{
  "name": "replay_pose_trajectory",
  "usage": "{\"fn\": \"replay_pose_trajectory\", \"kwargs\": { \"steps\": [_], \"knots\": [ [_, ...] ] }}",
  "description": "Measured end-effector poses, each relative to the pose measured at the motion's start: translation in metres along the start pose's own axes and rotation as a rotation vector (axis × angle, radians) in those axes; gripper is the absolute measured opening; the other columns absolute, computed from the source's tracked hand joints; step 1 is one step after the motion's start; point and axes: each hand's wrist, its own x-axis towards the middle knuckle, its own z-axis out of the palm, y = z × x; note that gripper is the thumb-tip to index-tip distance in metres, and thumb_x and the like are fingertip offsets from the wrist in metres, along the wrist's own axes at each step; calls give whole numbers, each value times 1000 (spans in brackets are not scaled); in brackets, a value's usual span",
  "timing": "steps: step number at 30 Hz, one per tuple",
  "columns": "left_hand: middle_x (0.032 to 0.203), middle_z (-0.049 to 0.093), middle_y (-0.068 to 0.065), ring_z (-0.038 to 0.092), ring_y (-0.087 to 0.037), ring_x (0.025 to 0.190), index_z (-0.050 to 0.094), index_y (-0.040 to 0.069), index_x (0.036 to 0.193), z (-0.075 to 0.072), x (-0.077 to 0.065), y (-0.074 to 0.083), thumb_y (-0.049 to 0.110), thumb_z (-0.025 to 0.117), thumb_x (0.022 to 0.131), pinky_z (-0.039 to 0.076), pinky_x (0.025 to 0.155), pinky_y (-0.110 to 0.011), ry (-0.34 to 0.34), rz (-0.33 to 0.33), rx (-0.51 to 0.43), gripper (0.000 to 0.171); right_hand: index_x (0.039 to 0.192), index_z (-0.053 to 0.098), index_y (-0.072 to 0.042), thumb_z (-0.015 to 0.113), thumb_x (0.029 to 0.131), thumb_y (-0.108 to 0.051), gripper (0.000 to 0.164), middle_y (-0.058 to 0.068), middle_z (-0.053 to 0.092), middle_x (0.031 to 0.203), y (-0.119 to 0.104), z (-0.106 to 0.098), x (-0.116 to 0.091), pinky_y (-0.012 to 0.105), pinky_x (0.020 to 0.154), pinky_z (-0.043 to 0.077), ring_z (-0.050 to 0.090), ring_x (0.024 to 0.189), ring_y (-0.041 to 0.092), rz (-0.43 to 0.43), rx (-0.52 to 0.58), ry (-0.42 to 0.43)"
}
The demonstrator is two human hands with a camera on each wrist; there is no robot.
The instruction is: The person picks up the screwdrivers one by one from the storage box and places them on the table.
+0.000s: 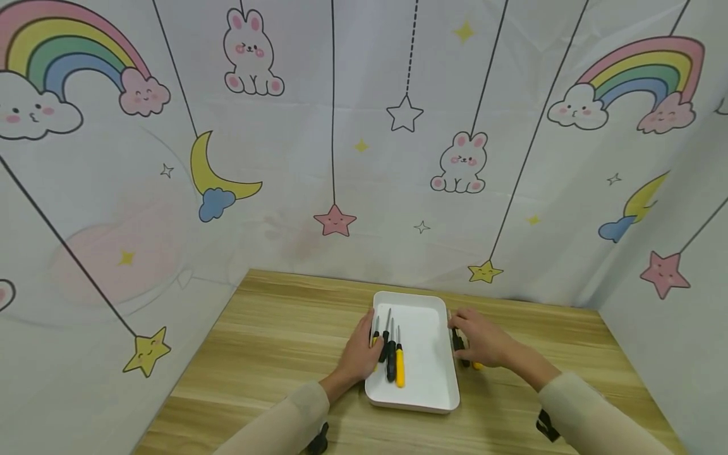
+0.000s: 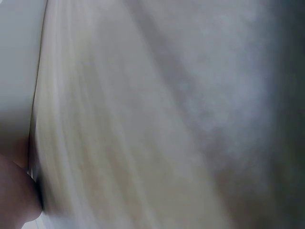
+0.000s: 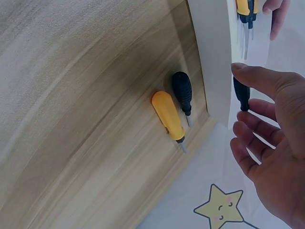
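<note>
A white tray (image 1: 423, 354) stands on the table with several screwdrivers lying in its left part, among them a yellow-handled screwdriver (image 1: 400, 368) and a black-handled one (image 1: 391, 363). My left hand (image 1: 359, 351) grips the tray's left wall, thumb over the inside by the screwdrivers. Beside the right wall, my right hand (image 1: 480, 338) pinches a black screwdriver (image 3: 241, 93) by its handle between thumb and fingers. Below that hand, a second black screwdriver (image 3: 182, 90) and a yellow one (image 3: 167, 117) lie side by side on the table. The left wrist view is mostly blurred.
The wood-grain table (image 1: 273, 341) meets a white printed curtain (image 1: 375, 170) along its back edge. More curtain hangs at the left and right sides. Dark camera straps (image 1: 547, 426) show under the sleeves.
</note>
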Motion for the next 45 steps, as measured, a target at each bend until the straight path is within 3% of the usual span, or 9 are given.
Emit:
{"fn": "replay_pose_trajectory", "kwargs": {
  "steps": [13, 22, 34, 45],
  "knots": [
    [171, 29, -19, 29, -35, 157, 20, 0, 168, 1, -2, 0, 16, 53, 109, 26, 127, -52, -10, -3, -1, 70, 121, 67, -1, 91, 84, -18, 47, 9, 60, 117, 6, -1, -10, 43, 81, 55, 56, 97, 21, 23, 5, -27],
    [171, 29, -19, 30, -35, 157, 21, 1, 168, 0, -2, -1, 17, 54, 108, 26, 127, -53, -1, -7, 20, 70, 123, 67, -1, 91, 84, -18, 49, 12, 61, 123, 18, 0, -14, 53, 96, 55, 61, 114, 34, 89, 12, -47],
    [171, 28, -19, 30, -36, 157, 21, 0, 168, -4, 5, 1, 16, 55, 108, 26, 126, -54, 7, 13, 15, 71, 122, 69, 0, 93, 82, -17, 49, 11, 62, 119, 33, -5, -18, 54, 96, 55, 62, 113, 35, 112, -11, -47],
    [172, 28, -19, 30, -35, 157, 21, 2, 168, 0, 2, 0, 18, 54, 108, 26, 127, -53, 3, 4, 17, 70, 117, 70, -1, 94, 80, -16, 46, 7, 61, 113, 35, -5, -28, 52, 92, 55, 61, 104, 30, 131, -46, -42]
  ]
}}
